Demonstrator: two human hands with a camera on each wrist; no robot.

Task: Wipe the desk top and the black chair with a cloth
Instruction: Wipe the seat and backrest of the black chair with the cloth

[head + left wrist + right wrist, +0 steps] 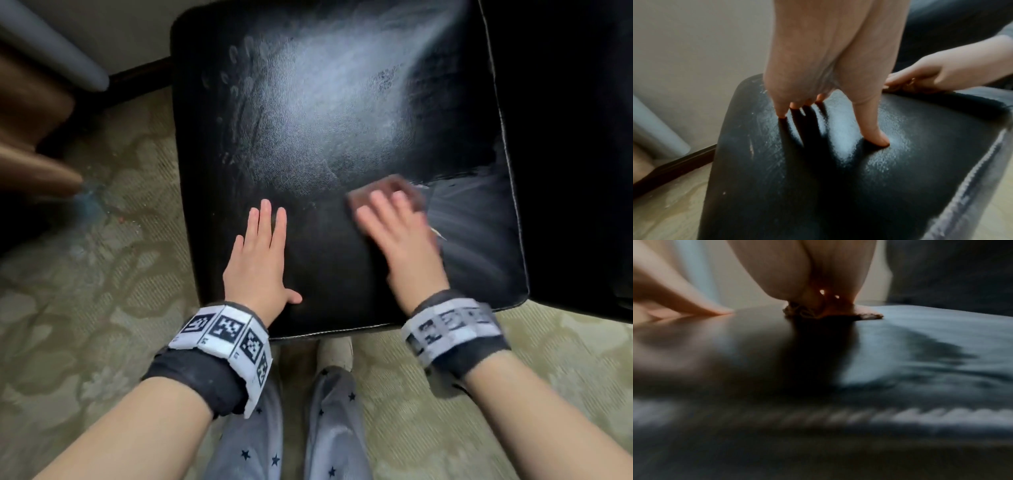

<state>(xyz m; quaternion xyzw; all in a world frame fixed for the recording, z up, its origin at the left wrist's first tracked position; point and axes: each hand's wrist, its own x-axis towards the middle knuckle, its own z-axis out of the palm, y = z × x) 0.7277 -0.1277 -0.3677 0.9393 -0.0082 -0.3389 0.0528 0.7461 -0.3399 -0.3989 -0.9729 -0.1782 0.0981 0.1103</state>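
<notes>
Seen from above, the black chair (342,144) is presenting its seat, with the person standing at its near edge. The left hand (260,260) is lying flat near the middle of that edge, fingers (265,219) straight and together, thumb spread, holding nothing. The right hand (400,236), motion-blurred, is pressing a brownish cloth (390,192) onto the seat toward the right edge, fingers extended over it; the cloth is showing beyond the fingertips. Dull smears and fingerprints are covering the far half of the seat. The left wrist view alone is showing the left fingertips (882,139) denting the cushion. The right wrist view, heavily blurred, is showing the cloth (869,316) flattened between hand and seat. Patterned carpet (102,308) is lying beneath.
</notes>
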